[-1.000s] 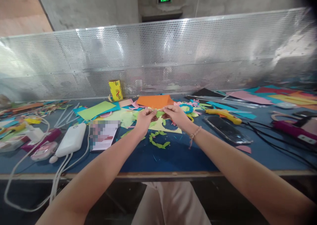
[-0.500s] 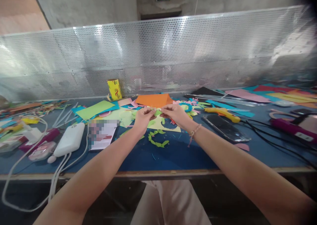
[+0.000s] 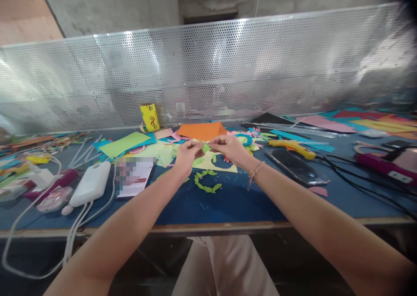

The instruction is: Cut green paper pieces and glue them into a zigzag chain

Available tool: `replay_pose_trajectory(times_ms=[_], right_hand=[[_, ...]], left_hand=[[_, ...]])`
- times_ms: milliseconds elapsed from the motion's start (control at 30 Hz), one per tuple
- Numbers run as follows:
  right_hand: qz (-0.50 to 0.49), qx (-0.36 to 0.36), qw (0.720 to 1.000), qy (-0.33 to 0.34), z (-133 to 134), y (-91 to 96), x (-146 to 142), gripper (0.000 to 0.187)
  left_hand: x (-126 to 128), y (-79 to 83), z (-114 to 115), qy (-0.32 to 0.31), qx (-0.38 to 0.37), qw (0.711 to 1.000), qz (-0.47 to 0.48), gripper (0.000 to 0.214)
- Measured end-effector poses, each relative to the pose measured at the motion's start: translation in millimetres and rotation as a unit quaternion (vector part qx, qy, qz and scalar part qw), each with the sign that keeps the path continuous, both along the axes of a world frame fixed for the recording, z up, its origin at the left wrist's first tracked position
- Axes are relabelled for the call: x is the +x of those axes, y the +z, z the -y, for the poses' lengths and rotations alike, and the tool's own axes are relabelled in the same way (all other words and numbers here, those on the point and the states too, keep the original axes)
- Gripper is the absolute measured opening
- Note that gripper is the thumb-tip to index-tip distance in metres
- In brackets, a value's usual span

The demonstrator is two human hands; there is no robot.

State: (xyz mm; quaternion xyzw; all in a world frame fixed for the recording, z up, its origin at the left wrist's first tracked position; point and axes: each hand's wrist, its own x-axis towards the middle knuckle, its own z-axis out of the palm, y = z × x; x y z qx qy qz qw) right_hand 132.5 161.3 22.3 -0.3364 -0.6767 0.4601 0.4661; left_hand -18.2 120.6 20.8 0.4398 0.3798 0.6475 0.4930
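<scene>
Back from table's (image 3: 228,211) front edge, my left hand (image 3: 187,156), right hand (image 3: 230,149), nearly closed, pinch green paper (image 3: 205,148); green curl (image 3: 199,183) nearer.

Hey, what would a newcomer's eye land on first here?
Probably the left hand and right hand, meeting mid-picture to pinch a small green paper piece. Nearer the wearer, a curved green paper strip lies on the blue table. Beyond the hands sits a bright orange sheet.
</scene>
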Motion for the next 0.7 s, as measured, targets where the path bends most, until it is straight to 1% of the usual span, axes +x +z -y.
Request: replay_pose_trajectory(times_ms=[133, 233, 333, 433, 500, 533, 567, 600, 633, 667, 700], right_hand=[[0.032, 0.041, 0.999, -0.015, 2.6, 2.8, 0.4, 0.017], [0.035, 0.056, 0.997, -0.025, 2.2, 2.6, 1.5, 0.019], [0.027, 0.056, 0.998, -0.020, 2.0, 1.7, 1.0, 0.021], [0.020, 0.063, 0.998, -0.003, 3.0, 3.8, 0.5, 0.023], [0.048, 0.087, 0.995, -0.010, 2.4, 7.3, 3.9, 0.024], [0.086, 0.110, 0.990, -0.034, 1.1, 9.1, 7.5, 0.025], [0.147, 0.134, 0.977, -0.071, -1.0, 10.5, 12.4, 0.027], [0.232, 0.156, 0.953, -0.118, -3.7, 11.4, 18.4, 0.028], [0.332, 0.167, 0.914, -0.161, -6.9, 11.5, 25.0, 0.031], [0.432, 0.161, 0.867, -0.189, -10.3, 11.0, 31.7, 0.035], [0.515, 0.138, 0.825, -0.189, -13.6, 9.9, 37.9, 0.038]], left_hand=[[0.2, 3.0, 1.6, 0.001, -0.028, 0.999, -0.019, 0.022], [1.1, 4.7, 3.2, -0.017, -0.048, 0.998, -0.043, 0.018], [2.6, 5.3, 4.4, -0.044, -0.055, 0.996, -0.051, 0.015], [3.6, 5.4, 5.2, -0.050, -0.063, 0.995, -0.062, 0.015], [3.3, 5.2, 5.3, -0.046, -0.060, 0.995, -0.070, 0.012], [2.8, 5.0, 5.1, -0.043, -0.054, 0.995, -0.070, 0.011], [2.2, 4.8, 4.7, -0.040, -0.048, 0.996, -0.066, 0.011], [1.4, 4.6, 4.3, -0.037, -0.042, 0.997, -0.058, 0.011], [0.6, 4.5, 3.8, -0.033, -0.037, 0.998, -0.046, 0.012], [-0.1, 4.4, 3.2, -0.030, -0.032, 0.999, -0.032, 0.014], [-0.7, 4.5, 2.8, -0.027, -0.030, 0.999, -0.019, 0.015]])
